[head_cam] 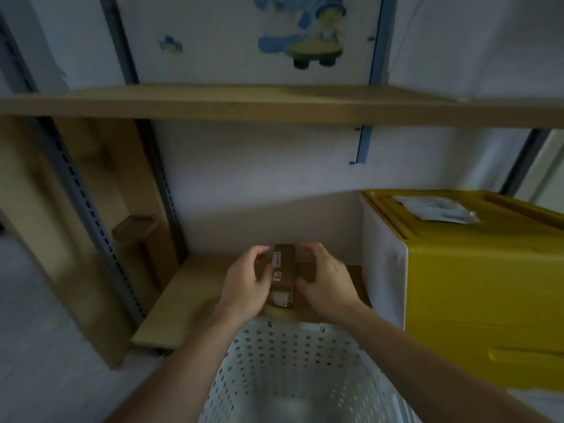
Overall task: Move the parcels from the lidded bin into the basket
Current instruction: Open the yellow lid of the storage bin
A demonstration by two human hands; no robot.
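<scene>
Currently both the left hand [244, 280] and right hand [325, 279] grasp a brown parcel [283, 270] above the basket [293, 377] (seemingly empty). Lidded bin [476, 270] at right stands closed; transfer barely begun.

Dim room w/ white wall [253, 166]; wooden shelf [274, 105] above, lower shelf board [189, 300]; slotted metal upright [88, 209] at left; cartoon panel [244, 38].
</scene>
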